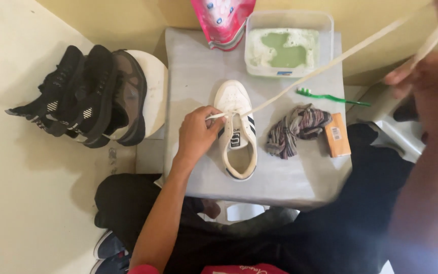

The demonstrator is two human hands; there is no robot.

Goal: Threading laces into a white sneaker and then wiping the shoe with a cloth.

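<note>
Sneaker (236, 133), white with dark side stripes, lies in the middle of the grey worktop (290, 177), toe pointing away from the seated person. Left hand (198, 133) rests against its side, fingers pinched on one end of the white lace (300, 83) at the eyelets. From there the lace runs taut up and to the right, over the worktop, to the right hand (422, 81), which is raised close to the camera and blurred; it grasps the far stretch of the lace between its fingers.

Just right of the sneaker sits a crumpled striped rag (295, 129), touching an orange bar of soap (337, 134). A green toothbrush (333, 97) lies beyond them, under the lace. At the back edge stands a clear tub (289, 43) of greenish, foamy water, with a pink pouch (222, 20) beside it.

Off to the left, black shoes (72, 96) and a brown mesh one lean on a white round stool (153, 86). The person's dark trousers (128, 203) show below the worktop.
</note>
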